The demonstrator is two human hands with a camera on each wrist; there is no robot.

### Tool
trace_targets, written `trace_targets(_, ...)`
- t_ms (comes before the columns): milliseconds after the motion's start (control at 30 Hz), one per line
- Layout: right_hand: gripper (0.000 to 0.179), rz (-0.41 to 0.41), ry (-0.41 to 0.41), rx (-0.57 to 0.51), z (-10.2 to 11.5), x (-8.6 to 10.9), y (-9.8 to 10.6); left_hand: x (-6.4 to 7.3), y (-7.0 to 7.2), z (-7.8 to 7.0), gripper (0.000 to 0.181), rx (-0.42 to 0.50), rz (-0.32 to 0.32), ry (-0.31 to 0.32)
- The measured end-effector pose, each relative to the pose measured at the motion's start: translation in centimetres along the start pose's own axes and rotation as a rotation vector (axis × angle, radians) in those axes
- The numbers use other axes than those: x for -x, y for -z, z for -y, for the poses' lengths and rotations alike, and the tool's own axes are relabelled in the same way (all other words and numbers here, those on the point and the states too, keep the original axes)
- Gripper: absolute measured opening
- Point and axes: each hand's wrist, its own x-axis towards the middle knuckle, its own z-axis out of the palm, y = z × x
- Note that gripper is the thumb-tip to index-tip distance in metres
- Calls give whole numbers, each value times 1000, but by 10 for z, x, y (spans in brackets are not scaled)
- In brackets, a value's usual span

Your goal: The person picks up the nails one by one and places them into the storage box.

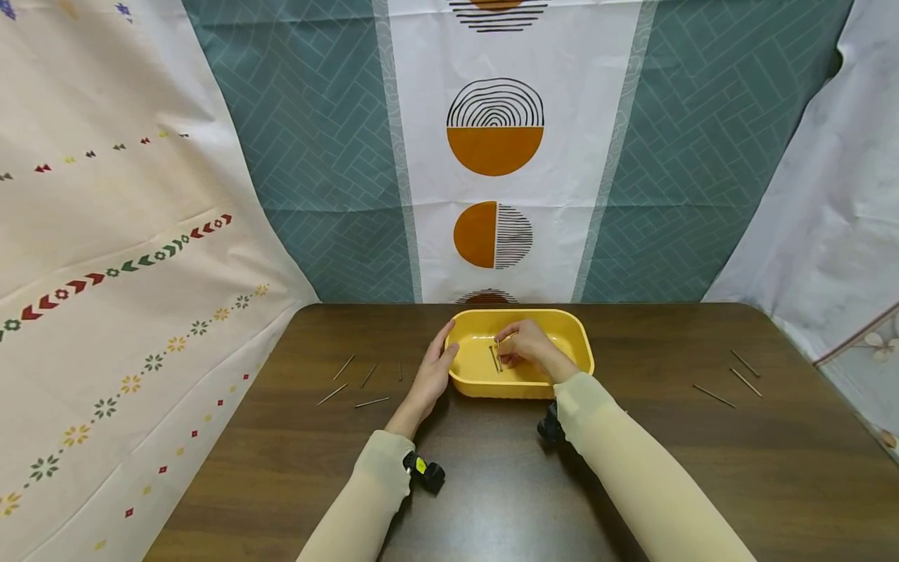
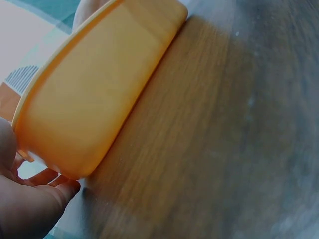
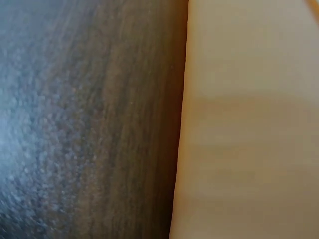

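Your left hand point(image 1: 430, 376) grips the yellow tray point(image 1: 500, 389) at its left end. Inside this tray, your right hand point(image 1: 525, 345) pinches 1 nail point(image 1: 500, 361), just beside 1 lying nail point(image 1: 493, 358).

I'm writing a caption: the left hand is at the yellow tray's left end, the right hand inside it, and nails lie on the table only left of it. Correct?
Not quite: the head view shows nails on the table right of the yellow tray too, not only left. The left hand is at its left end and the right hand inside it.
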Motion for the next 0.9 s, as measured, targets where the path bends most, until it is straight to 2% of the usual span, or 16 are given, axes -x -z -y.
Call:
trace_targets(133,19,-14,12,53,-1,-1,-1,0,0,0,53,10,2,-10)
trace_targets(900,20,-25,40,130,-5,-4,0,-1,0,0,52,17,11,-20)
